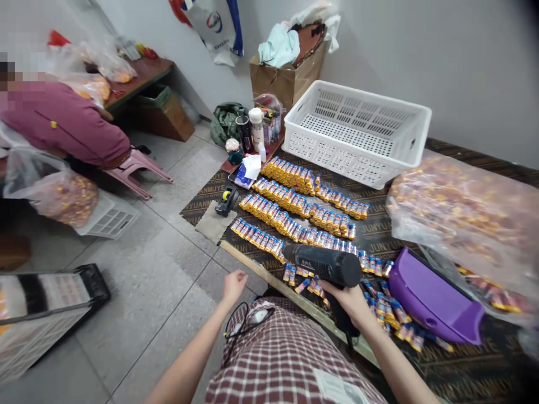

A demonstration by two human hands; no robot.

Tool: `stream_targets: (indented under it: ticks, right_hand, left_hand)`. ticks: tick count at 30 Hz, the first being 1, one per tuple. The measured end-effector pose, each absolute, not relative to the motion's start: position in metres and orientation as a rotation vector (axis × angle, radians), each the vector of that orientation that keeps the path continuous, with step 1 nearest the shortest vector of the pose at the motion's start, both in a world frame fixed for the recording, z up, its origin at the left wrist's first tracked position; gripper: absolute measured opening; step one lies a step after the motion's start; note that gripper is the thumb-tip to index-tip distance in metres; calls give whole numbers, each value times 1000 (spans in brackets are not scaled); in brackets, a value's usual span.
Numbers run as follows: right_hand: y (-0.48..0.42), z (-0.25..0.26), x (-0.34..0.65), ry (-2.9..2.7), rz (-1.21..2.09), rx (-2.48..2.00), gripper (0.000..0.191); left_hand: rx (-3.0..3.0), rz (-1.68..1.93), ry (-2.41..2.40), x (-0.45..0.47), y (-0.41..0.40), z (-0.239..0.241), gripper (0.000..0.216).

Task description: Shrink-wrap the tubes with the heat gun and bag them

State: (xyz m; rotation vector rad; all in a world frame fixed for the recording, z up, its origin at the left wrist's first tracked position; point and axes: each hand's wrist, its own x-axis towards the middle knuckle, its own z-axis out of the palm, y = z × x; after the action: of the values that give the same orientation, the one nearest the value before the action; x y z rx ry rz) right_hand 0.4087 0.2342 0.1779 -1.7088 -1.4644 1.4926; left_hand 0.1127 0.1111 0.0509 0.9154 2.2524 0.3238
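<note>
My right hand [349,303] grips the handle of a black heat gun [324,264], whose barrel points left over the rows. Beneath its nozzle lie neat rows of small battery-like cylinders [290,196] in blue, white and orange wraps. Loose cylinders [385,308] are scattered right of the gun, with a few more below the barrel. My left hand [234,287] hovers off the table's front edge, fingers curled in, and nothing shows in it. A purple scoop-like tray [435,297] rests beside the loose cylinders.
A white plastic crate [357,129] stands at the back. On the right lies a large clear bag [458,207] of cylinders. A tape dispenser [226,201], tissue pack [246,173] and bottles [256,128] sit at the left end. Another person [67,123] sits at the far left.
</note>
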Motion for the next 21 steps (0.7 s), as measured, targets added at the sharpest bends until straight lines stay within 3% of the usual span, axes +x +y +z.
stream_targets:
  ticks: [10,21]
  right_hand:
    - [263,171,348,-1611,1582,-1395,32]
    - [256,168,265,-1574,1455,-1438,42]
  left_hand:
    - [574,629,2451,57,65,54,25]
    - [596,760,2307,-18,98,29,22]
